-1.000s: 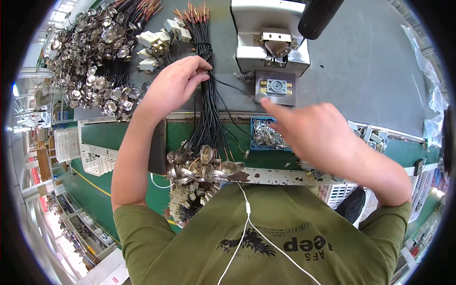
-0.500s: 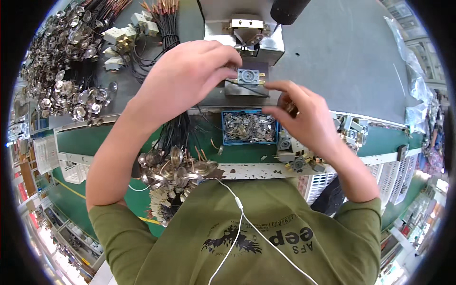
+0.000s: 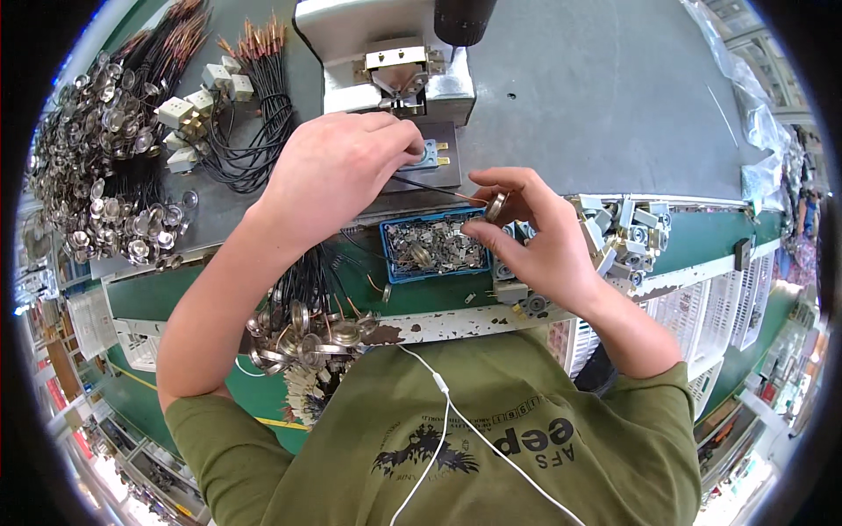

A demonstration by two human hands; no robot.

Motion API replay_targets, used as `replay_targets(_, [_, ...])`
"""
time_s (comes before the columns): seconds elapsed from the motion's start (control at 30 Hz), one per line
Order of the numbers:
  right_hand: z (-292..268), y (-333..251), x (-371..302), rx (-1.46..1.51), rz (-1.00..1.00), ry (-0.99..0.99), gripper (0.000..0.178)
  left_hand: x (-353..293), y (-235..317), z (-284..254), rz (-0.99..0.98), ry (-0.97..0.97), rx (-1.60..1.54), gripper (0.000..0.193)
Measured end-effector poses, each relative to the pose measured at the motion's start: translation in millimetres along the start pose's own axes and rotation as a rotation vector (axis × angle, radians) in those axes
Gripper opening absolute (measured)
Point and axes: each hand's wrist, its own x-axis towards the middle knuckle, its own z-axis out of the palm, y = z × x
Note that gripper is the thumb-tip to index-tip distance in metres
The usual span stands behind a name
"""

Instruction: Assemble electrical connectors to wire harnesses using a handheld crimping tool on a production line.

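My left hand (image 3: 346, 162) is closed, its fingertips on a small blue-grey switch block (image 3: 430, 156) with two brass terminals on its right side. The block sits on the dark metal plate in front of a press, and my fingers cover its left part. In my right hand (image 3: 544, 232), a round silver metal cap (image 3: 495, 207) is pinched between thumb and fingers. A black wire (image 3: 425, 183) with a bare copper-coloured end stretches from below my left hand to the cap.
The press head (image 3: 399, 74) stands just behind the block. A blue tray (image 3: 391, 274) of small metal parts is nearer me. Bundled black wires with metal caps (image 3: 114, 131) lie left, white connectors (image 3: 180, 114) beside them. Several switch blocks (image 3: 627, 232) are piled right.
The view has shifted, so the press now appears farther left. My left fingers have moved onto the block and cover part of it. The cap in my right hand shows more clearly.
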Motion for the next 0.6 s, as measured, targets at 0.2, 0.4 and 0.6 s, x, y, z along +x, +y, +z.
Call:
replay_targets(0.2, [0.5,1.3,-2.1,0.039,0.008,0.012,0.046,3.0,3.7,-6.3,-0.028,-0.077,0.05,0.013])
replay_targets(0.4, [0.1,1.9,-4.1,0.043,0.023,0.015,0.045,6.3,7.5,-9.7,-0.033,-0.129,0.084,0.015])
replay_targets(0.6, [-2.1,-7.1,-1.7,0.001,0.053,0.048,0.041,-5.5,18.7,-21.1,-0.022,-0.087,-0.116,0.018])
